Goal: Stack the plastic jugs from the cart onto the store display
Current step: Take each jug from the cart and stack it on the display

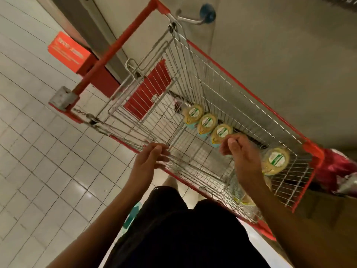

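Your left grip (150, 161) loose by the shopping cart (251, 94) rim, right grip (241, 153) half-curled over plastic jugs (222, 132); both empty. Jugs probably heavy, slick: take the neck.

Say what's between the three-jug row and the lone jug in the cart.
Head view: the right hand fills the gap between the three-jug row and the lone jug; anything beneath it is hidden.

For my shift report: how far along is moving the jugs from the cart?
Done: unclear, as the display is out of view. In hand: no jug lifted yet; the right hand reaches over the jugs, and the left hand is at the cart rim. Left: at least four jugs.
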`<action>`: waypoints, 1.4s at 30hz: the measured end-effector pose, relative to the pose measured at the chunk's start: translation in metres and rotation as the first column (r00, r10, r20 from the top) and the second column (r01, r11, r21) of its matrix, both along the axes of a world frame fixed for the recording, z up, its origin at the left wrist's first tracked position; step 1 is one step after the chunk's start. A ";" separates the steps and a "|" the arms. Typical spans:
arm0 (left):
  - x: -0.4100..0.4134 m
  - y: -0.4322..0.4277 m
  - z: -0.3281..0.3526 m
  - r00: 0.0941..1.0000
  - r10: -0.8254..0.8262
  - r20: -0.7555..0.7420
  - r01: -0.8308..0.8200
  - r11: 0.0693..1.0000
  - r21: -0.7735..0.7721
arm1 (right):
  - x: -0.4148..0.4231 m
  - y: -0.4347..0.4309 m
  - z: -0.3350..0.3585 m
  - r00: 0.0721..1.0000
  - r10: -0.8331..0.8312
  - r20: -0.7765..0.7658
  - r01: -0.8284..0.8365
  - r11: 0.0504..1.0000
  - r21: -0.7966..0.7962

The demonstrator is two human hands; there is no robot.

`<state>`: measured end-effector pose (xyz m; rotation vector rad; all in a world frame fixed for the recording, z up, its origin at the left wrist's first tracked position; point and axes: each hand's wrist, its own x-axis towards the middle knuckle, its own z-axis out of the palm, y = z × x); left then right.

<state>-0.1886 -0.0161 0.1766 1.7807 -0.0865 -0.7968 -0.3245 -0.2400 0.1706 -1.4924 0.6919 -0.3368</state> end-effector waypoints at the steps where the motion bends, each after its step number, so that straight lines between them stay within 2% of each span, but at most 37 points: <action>1: 0.018 -0.009 -0.006 0.999 -0.017 -0.035 0.017 1.000 -0.002 | 0.013 -0.003 -0.003 1.000 -0.023 -0.018 0.023 1.000 0.000; 8: 0.104 -0.062 -0.083 0.929 -0.183 -0.322 0.219 0.973 0.079 | 0.098 -0.022 -0.052 0.976 -0.152 -0.157 0.162 0.985 0.054; 13: 0.137 -0.088 -0.195 0.825 -0.054 -0.563 0.221 0.947 0.233 | 0.158 -0.054 -0.129 0.953 -0.108 -0.284 0.145 0.983 0.112; 17: 0.159 -0.109 -0.293 0.803 -0.030 -0.595 0.308 0.876 0.371 | 0.207 -0.088 -0.216 0.923 0.000 -0.386 0.040 0.994 0.097; 20: 0.175 -0.130 -0.359 0.807 -0.024 -0.590 0.309 0.868 0.388 | 0.236 -0.116 -0.290 0.884 0.056 -0.464 -0.017 0.996 0.089; 24: 0.192 -0.157 -0.447 0.841 -0.144 -0.522 0.408 0.802 0.436 | 0.264 -0.147 -0.389 0.793 0.142 -0.592 -0.121 0.990 0.076; 26: 0.199 -0.167 -0.486 0.830 -0.128 -0.543 0.415 0.793 0.447 | 0.275 -0.158 -0.431 0.750 0.165 -0.641 -0.160 0.985 0.066; 31: 0.203 -0.178 -0.555 0.761 0.182 -0.622 0.150 0.884 0.442 | 0.300 -0.168 -0.494 0.650 0.140 -0.746 -0.277 0.959 -0.062; 34: 0.200 -0.186 -0.585 0.656 0.328 -0.679 -0.086 0.927 0.364 | 0.309 -0.172 -0.514 0.652 -0.005 -0.758 -0.195 0.965 -0.173; 37: 0.196 -0.202 -0.609 0.582 0.393 -0.712 -0.244 0.919 0.308 | 0.310 -0.177 -0.527 0.622 -0.003 -0.783 -0.248 0.948 -0.201; 39: 0.197 -0.212 -0.621 0.545 0.429 -0.720 -0.304 0.902 0.307 | 0.315 -0.180 -0.533 0.587 0.034 -0.809 -0.290 0.942 -0.170; 42: 0.205 -0.226 -0.630 0.484 0.479 -0.732 -0.398 0.866 0.303 | 0.332 -0.185 -0.540 0.551 0.060 -0.832 -0.270 0.957 -0.110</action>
